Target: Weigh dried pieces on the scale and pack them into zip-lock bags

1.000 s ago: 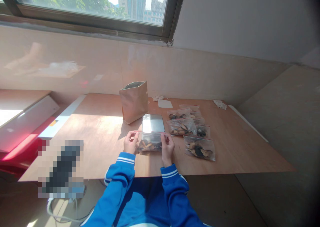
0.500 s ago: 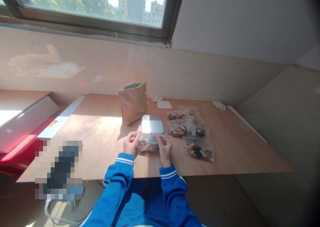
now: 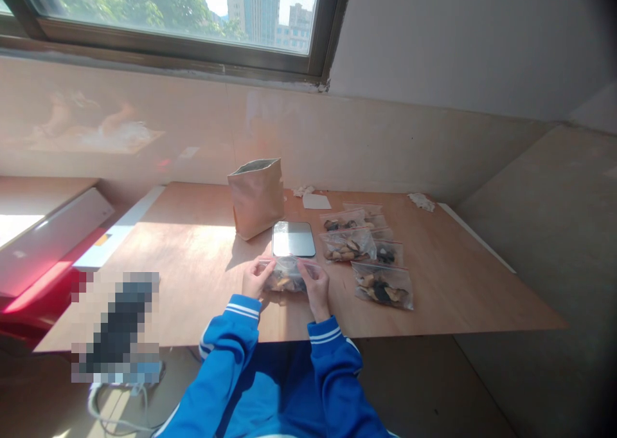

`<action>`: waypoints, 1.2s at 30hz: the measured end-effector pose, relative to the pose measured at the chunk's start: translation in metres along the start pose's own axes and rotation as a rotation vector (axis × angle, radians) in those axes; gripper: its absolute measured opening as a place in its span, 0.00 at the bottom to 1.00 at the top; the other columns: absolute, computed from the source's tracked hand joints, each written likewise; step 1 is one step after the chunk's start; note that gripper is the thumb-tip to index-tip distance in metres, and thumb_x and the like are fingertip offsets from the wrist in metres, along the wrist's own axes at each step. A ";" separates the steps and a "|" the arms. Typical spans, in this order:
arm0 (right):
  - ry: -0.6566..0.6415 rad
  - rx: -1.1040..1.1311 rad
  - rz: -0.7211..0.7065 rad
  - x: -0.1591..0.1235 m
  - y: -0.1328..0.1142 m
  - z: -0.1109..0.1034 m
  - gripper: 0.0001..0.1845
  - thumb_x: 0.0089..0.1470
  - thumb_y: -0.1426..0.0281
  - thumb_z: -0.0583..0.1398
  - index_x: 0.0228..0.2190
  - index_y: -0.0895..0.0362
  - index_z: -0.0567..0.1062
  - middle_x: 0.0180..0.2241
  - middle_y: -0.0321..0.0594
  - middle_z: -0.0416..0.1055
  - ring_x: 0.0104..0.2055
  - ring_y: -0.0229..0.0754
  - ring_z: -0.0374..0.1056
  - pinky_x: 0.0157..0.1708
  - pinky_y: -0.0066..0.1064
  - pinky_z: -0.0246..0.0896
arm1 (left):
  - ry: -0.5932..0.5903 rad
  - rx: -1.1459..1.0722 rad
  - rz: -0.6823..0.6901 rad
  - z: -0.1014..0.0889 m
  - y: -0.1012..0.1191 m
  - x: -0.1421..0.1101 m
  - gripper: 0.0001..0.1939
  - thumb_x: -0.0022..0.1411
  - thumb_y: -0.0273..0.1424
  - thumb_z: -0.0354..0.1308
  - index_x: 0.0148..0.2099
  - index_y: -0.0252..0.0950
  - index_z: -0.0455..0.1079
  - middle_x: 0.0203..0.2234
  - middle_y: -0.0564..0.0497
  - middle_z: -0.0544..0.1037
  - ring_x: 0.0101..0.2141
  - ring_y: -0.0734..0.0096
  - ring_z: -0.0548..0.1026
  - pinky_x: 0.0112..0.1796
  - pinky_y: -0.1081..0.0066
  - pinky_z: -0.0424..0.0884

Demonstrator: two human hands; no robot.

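A clear zip-lock bag (image 3: 286,282) with dark and tan dried pieces in it is held near the table's front edge. My left hand (image 3: 255,277) pinches its upper left part, thumb on top. At the upper right part, my right hand (image 3: 315,285) grips the same bag between thumb and fingers. Just beyond the bag lies a flat scale (image 3: 294,238) with a shiny plate. Behind that, to the left, an open brown paper bag (image 3: 256,200) stands upright; its contents are hidden.
Several filled zip-lock bags (image 3: 383,289) lie to the right, some overlapping. A white paper (image 3: 317,201) and crumpled tissue (image 3: 421,201) are at the back of the wooden table (image 3: 463,283). A blurred-out dark object (image 3: 120,322) sits at the left front edge, with white cables below.
Both hands have come closer together along the top of the zip-lock bag, and its upper part now bulges between them. The other things have stayed in place.
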State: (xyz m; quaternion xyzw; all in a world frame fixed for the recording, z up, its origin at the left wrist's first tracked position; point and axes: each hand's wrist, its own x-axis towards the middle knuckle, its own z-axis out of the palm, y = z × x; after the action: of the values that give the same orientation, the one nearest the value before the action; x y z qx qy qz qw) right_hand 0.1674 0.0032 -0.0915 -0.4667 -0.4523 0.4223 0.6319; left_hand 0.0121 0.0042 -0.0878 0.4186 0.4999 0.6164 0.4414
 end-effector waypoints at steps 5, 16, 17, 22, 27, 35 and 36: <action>-0.014 0.008 0.044 0.000 0.001 0.001 0.16 0.48 0.59 0.67 0.33 0.59 0.79 0.34 0.44 0.79 0.38 0.47 0.75 0.41 0.38 0.72 | -0.004 0.008 -0.008 0.000 -0.001 0.000 0.18 0.48 0.42 0.68 0.35 0.33 0.79 0.33 0.43 0.82 0.35 0.62 0.79 0.40 0.65 0.75; -0.018 -0.030 0.042 0.000 -0.005 -0.003 0.16 0.51 0.59 0.64 0.33 0.60 0.79 0.34 0.44 0.78 0.39 0.47 0.74 0.42 0.39 0.70 | 0.069 -0.033 -0.033 -0.003 -0.009 0.003 0.18 0.46 0.43 0.69 0.32 0.32 0.78 0.27 0.47 0.80 0.30 0.66 0.78 0.34 0.68 0.74; 0.001 -0.089 -0.010 0.001 -0.009 -0.004 0.16 0.52 0.59 0.64 0.35 0.60 0.78 0.36 0.45 0.78 0.40 0.47 0.73 0.43 0.40 0.69 | 0.071 -0.040 -0.022 -0.003 -0.010 0.003 0.18 0.46 0.43 0.69 0.32 0.32 0.78 0.27 0.47 0.81 0.31 0.66 0.78 0.35 0.68 0.74; 0.020 -0.644 -0.464 0.005 -0.047 -0.004 0.17 0.57 0.65 0.59 0.48 0.54 0.74 0.49 0.47 0.72 0.54 0.50 0.65 0.56 0.45 0.57 | 0.058 -0.075 0.019 0.000 -0.012 0.002 0.17 0.44 0.42 0.70 0.30 0.34 0.78 0.27 0.47 0.80 0.32 0.66 0.77 0.37 0.67 0.74; -0.490 -1.059 -0.560 0.011 -0.073 0.015 0.08 0.60 0.70 0.58 0.33 0.54 0.77 0.33 0.41 0.76 0.40 0.45 0.69 0.48 0.38 0.56 | 0.021 -0.075 0.053 0.001 -0.006 0.000 0.17 0.44 0.44 0.70 0.29 0.35 0.77 0.26 0.48 0.79 0.32 0.66 0.77 0.38 0.66 0.73; -0.566 -1.267 -0.606 0.016 -0.066 0.028 0.13 0.58 0.80 0.55 0.28 0.55 0.76 0.25 0.40 0.76 0.28 0.42 0.67 0.41 0.36 0.50 | -0.048 -0.045 0.087 -0.001 0.004 -0.002 0.15 0.45 0.44 0.69 0.27 0.37 0.78 0.25 0.48 0.79 0.31 0.65 0.76 0.37 0.65 0.72; -0.560 -1.256 -0.604 0.015 -0.065 0.027 0.13 0.58 0.79 0.55 0.28 0.55 0.76 0.25 0.40 0.76 0.28 0.41 0.66 0.40 0.35 0.49 | -0.043 -0.044 0.083 -0.001 0.004 -0.001 0.15 0.45 0.44 0.69 0.27 0.37 0.78 0.25 0.48 0.79 0.31 0.65 0.76 0.37 0.66 0.72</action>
State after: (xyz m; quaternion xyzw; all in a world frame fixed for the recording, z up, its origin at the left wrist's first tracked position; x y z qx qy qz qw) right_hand 0.1520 0.0100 -0.0216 -0.4704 -0.8603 -0.0040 0.1965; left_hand 0.0111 0.0022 -0.0845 0.4421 0.4589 0.6360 0.4352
